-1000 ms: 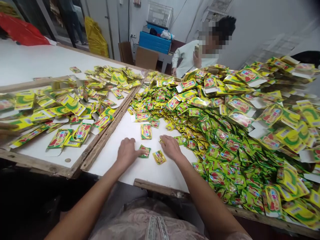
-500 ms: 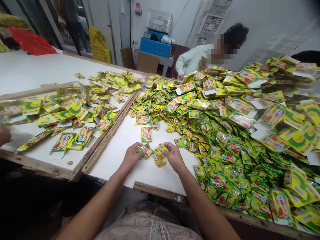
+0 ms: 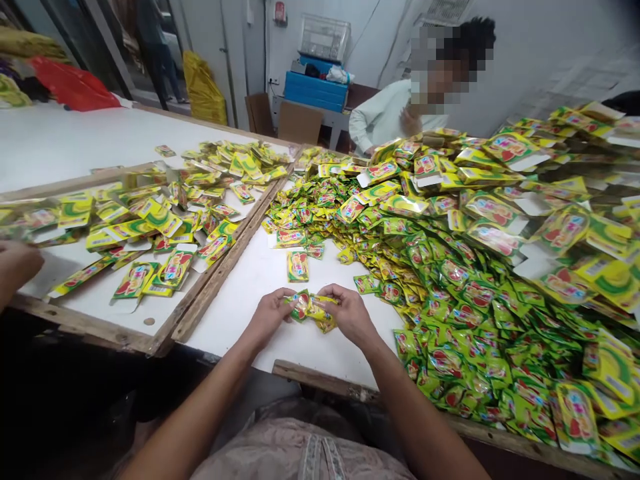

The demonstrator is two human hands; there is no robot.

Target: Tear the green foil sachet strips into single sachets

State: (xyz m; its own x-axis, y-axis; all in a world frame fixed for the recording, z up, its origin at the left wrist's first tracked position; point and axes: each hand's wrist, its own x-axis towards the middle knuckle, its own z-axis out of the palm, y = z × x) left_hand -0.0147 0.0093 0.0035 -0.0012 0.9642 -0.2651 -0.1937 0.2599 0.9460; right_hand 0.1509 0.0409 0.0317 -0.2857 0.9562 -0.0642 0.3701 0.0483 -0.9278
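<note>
My left hand (image 3: pixel 267 315) and my right hand (image 3: pixel 350 312) meet just above the white table (image 3: pixel 260 280) near its front edge. Both are closed on a small bunch of green and yellow sachets (image 3: pixel 314 309) held between them. One single sachet (image 3: pixel 297 265) lies flat on the table a little beyond my hands. A huge heap of the same green sachets (image 3: pixel 450 280) spreads to my right and behind, with flat yellow cartons (image 3: pixel 493 208) lying on top of it.
A wooden-framed board (image 3: pixel 150 343) on the left carries more flattened yellow cartons (image 3: pixel 165 220). Another person's hand (image 3: pixel 17 263) reaches in at the far left edge. A person in a white top (image 3: pixel 385 117) sits across the table. Blue crates (image 3: pixel 315 90) stand behind.
My hands lifted sachets off the table and drew them together into one bunch between both hands. The hand at the far left edge moved further in.
</note>
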